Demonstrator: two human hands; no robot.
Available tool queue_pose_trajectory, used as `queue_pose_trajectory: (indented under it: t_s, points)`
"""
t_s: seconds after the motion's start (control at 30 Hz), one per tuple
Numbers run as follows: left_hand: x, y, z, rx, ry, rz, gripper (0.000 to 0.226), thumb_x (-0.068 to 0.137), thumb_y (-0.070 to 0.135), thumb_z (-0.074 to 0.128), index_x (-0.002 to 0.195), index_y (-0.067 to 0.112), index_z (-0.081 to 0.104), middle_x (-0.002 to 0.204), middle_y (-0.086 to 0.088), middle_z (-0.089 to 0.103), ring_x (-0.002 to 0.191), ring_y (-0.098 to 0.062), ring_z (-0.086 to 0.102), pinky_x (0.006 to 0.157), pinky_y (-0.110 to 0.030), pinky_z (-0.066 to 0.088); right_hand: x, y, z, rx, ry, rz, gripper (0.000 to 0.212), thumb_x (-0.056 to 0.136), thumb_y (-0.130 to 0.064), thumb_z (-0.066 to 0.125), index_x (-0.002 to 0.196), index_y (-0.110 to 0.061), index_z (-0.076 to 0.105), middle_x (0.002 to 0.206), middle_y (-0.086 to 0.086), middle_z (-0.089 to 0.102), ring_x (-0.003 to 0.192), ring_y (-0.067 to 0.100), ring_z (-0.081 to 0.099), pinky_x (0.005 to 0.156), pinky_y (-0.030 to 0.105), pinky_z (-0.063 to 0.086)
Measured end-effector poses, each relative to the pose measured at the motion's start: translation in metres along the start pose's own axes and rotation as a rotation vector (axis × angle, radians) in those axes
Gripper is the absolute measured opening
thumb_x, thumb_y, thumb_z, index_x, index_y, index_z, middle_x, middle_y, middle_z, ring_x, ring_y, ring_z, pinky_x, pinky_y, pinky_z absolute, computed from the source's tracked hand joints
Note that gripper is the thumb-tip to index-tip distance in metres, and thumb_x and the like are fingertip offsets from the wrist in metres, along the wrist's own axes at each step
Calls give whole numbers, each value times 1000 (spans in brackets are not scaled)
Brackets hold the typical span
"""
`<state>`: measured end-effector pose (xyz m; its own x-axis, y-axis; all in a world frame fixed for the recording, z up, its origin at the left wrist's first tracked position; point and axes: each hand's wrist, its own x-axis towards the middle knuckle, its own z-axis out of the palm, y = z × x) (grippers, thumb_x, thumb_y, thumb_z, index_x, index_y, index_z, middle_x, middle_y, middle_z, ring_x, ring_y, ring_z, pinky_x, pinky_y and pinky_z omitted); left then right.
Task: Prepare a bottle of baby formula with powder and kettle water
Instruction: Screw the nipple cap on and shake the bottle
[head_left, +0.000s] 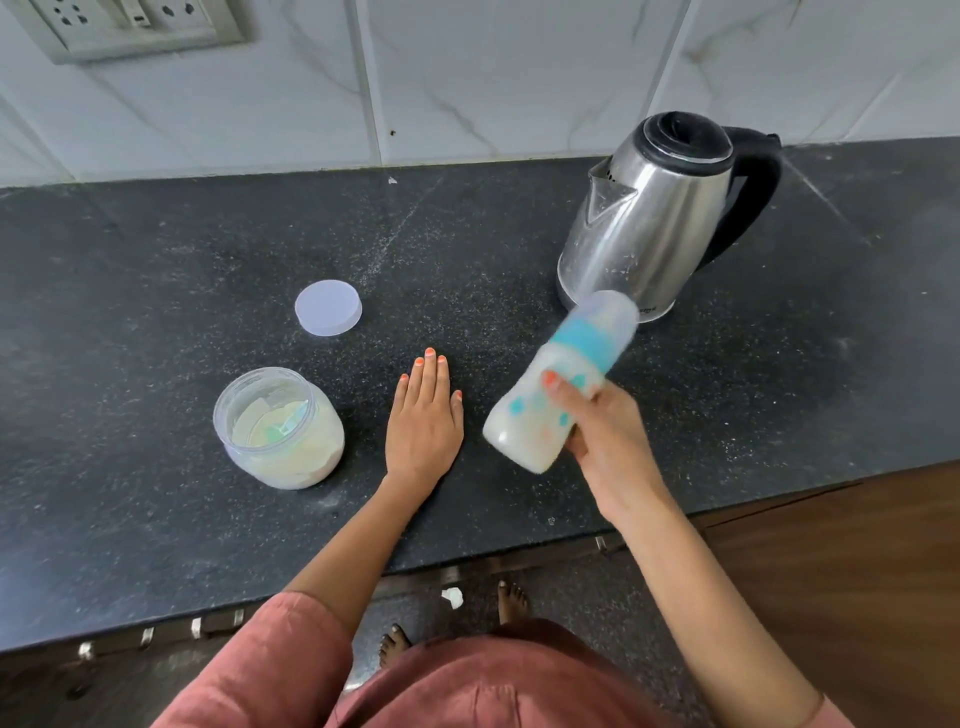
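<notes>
A reddish-pink garment (467, 686) is seen lowest in the view, with two bare feet (511, 600) and a scrap of white paper (453, 596) on the floor beyond it, under the desk edge. The dark speckled desk (156, 291) is reached over by both forearms.

The left grip (423, 415) is laid flat on the desk, palm down, with the fingers straight and together and nothing held.

The right grip (605, 436) is clamped on the baby bottle (540, 415), with the thumb laid across the body and the fingers wrapped behind. The bottle is held tilted, its base towards the person and its capped end pointed up and away towards the kettle (654, 218). It is blurred. A milky white filling is seen in its body, a blue collar sits above that, and a clear cap is fitted over the top. Whether it is clear of the desk cannot be told.

The steel kettle, with black lid and handle, is stood at the back right of the desk, its spout turned left. An open clear jar of pale powder (280, 428) is stood left of the left grip, with a greenish scoop-like shape inside. Its pale round lid (328, 314) is laid flat on the desk behind it, apart from the jar. A socket plate (130, 26) is mounted on the tiled wall (493, 78).
</notes>
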<state>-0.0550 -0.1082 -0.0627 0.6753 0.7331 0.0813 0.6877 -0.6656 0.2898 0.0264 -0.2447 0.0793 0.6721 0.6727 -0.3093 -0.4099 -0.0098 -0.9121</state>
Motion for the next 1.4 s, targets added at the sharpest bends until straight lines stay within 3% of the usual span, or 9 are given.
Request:
queue_pose_trajectory:
  t_s: [0.1, 0.23, 0.43, 0.6, 0.8, 0.97, 1.17, 1.33, 1.4]
  points:
    - [1, -1, 1, 5, -23, -1, 51, 101, 28, 22, 146, 4, 14, 155, -11, 10, 144, -23, 9, 116, -34, 3, 0, 2, -5, -94, 6, -6, 14, 77, -8, 66, 85, -19, 64, 82, -5, 69, 81, 10, 65, 79, 30, 53]
    - [0, 0, 0, -8, -5, 1, 51, 101, 27, 24, 145, 4, 15, 155, -12, 12, 144, -23, 10, 116, -34, 4, 12, -7, -7, 345, 158, -32, 9, 87, -19, 56, 95, -20, 60, 91, -5, 67, 80, 4, 67, 77, 27, 56]
    - [0, -1, 0, 11, -35, 0, 52, 101, 28, 21, 146, 6, 10, 156, -10, 6, 144, -21, 5, 116, -33, 0, -3, 1, -3, -115, -37, 8, 13, 73, -11, 68, 81, -20, 65, 79, -5, 69, 78, 10, 65, 80, 32, 52]
    - [0, 1, 0, -6, -6, 3, 50, 101, 28, 22, 145, 4, 16, 155, -12, 13, 144, -23, 11, 116, -34, 4, 18, -8, -6, 419, 178, -87, 20, 86, -18, 58, 106, -19, 57, 99, -5, 66, 92, 7, 64, 81, 28, 55]
    - [0, -2, 1, 26, -41, 13, 61, 95, 37, 4, 146, 4, 13, 155, -12, 10, 144, -24, 9, 116, -34, 4, -1, 12, 4, -80, -23, -3, 18, 74, -4, 69, 84, -19, 65, 80, -7, 71, 80, 10, 66, 81, 33, 53]
    - [0, 0, 2, 11, -22, -5, 51, 101, 30, 20, 146, 5, 14, 155, -11, 11, 144, -23, 10, 116, -34, 4, 16, -3, -1, 403, 156, -39, 11, 87, -15, 56, 96, -21, 59, 95, -5, 67, 86, 5, 65, 77, 25, 56]
    - [0, -1, 3, 17, -30, -1, 61, 95, 38, 4, 146, 5, 15, 155, -11, 12, 144, -23, 11, 116, -34, 4, -4, 7, -1, -139, -107, 38, 20, 70, -7, 70, 84, -19, 64, 78, -7, 70, 77, 8, 66, 74, 24, 55]
    - [0, 1, 0, -9, -14, -5, 51, 101, 27, 24, 146, 5, 14, 155, -11, 11, 144, -23, 9, 116, -34, 4, 12, -5, -5, 368, 121, -29, 12, 84, -17, 58, 96, -19, 60, 93, -3, 67, 83, 6, 66, 72, 24, 56]
    - [0, 0, 1, -4, -19, 2, 51, 101, 28, 23, 146, 5, 14, 155, -11, 11, 144, -23, 9, 116, -34, 4, 11, 0, -3, 373, 117, -7, 11, 88, -18, 55, 97, -20, 60, 94, -4, 68, 83, 5, 67, 71, 23, 57]
